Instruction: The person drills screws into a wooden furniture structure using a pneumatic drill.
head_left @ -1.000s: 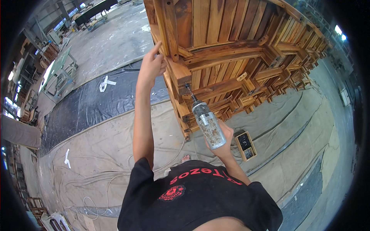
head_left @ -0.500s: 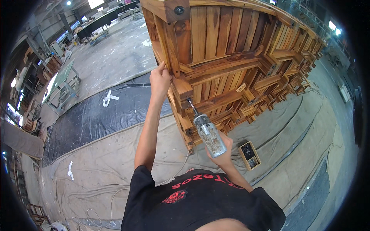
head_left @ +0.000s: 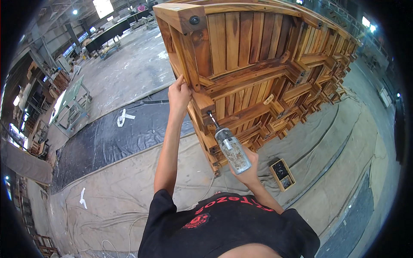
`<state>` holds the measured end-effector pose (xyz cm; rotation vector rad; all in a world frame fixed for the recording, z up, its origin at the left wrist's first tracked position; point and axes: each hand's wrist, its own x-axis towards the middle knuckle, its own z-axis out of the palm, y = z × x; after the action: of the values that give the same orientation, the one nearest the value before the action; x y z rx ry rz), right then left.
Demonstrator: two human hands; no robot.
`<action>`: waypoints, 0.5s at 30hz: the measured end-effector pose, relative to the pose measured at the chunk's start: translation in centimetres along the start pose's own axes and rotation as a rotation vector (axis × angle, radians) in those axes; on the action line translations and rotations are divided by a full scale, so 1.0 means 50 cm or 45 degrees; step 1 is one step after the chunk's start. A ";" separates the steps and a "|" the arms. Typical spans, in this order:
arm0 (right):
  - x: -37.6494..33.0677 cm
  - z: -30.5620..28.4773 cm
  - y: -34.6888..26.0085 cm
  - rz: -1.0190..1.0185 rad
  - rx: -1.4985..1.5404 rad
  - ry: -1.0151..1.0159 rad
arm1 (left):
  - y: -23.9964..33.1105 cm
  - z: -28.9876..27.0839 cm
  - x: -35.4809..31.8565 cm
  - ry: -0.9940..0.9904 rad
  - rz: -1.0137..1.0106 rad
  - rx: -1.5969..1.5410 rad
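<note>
In front of me stands a row of slatted wooden furniture frames [head_left: 245, 73], tipped so that their undersides and legs face me. My left hand [head_left: 179, 94] is closed on a wooden rail at the near left edge. With its fingers wrapped round the grip, my right hand [head_left: 249, 168] holds a worn, grey power screwdriver [head_left: 232, 150]. The driver's bit reaches the dark screw hole at the end of a wooden leg block [head_left: 202, 105]. Whether a screw head sits under the tip is too small to tell.
A wooden box [head_left: 282, 174] with two compartments of dark hardware stands on the grey cloth [head_left: 163, 198] at right. Black sheeting [head_left: 107, 142] lies to the left, a green-topped table [head_left: 69, 101] beyond it. A pale cord [head_left: 133, 228] trails across the cloth near me.
The whole view has shifted slightly. Both hands keep their places on the rail and the power screwdriver, and the bit stays at the same leg block.
</note>
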<state>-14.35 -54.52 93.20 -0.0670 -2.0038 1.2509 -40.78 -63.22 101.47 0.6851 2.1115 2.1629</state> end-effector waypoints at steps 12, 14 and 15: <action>0.000 0.010 0.013 -0.010 -0.018 0.014 | 0.008 0.003 -0.003 -0.046 -0.060 -0.139; -0.001 0.012 0.011 0.017 0.001 0.027 | 0.006 0.000 -0.002 -0.060 -0.058 -0.132; -0.001 0.012 0.011 0.019 0.003 0.025 | 0.002 -0.001 -0.001 -0.063 -0.042 -0.121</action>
<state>-14.87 -54.71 92.63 -0.0930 -1.9880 1.2573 -40.73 -63.29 101.58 0.6826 1.9683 2.1887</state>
